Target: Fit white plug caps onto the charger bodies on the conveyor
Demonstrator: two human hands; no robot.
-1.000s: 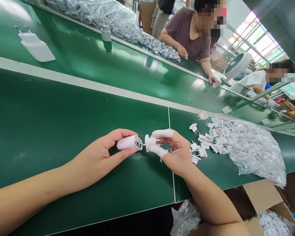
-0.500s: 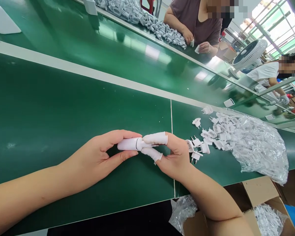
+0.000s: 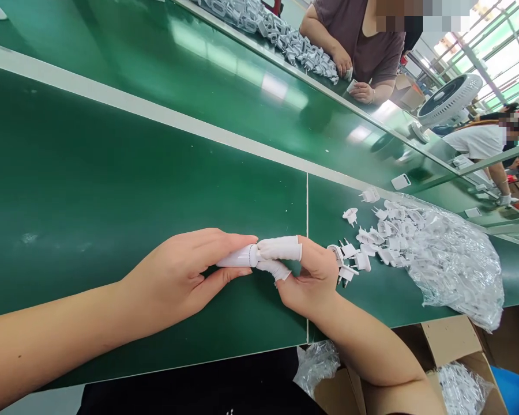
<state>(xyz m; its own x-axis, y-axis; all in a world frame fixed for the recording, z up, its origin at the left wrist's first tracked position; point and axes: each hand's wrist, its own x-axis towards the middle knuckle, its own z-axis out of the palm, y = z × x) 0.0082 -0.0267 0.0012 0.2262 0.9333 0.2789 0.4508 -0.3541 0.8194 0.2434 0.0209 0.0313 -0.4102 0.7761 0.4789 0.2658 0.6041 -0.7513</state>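
Observation:
Between the thumb and fingers of my left hand (image 3: 185, 274) is a smooth white charger body (image 3: 237, 257), held level just above the green work surface. My right hand (image 3: 315, 270), with white covers on its thumb and forefinger, pinches a white plug head (image 3: 254, 256) at the body's right end. The two parts meet along a thin line. My covered fingers hide most of the plug head, including its pins. Several loose white two-pin plug heads (image 3: 348, 251) lie just beyond my right hand.
A clear plastic bag (image 3: 462, 259) spills more plug heads at the right. Open cardboard boxes (image 3: 452, 340) stand below the table edge. Across the green belt (image 3: 225, 86), a co-worker (image 3: 350, 46) handles a small white part beside a long heap of white parts (image 3: 285, 40). A fan (image 3: 450, 99) stands farther right.
The dark gap between charger body and plug head has narrowed to a thin line. My right fingers have closed further over the plug head, hiding the pins. The view has shifted slightly.

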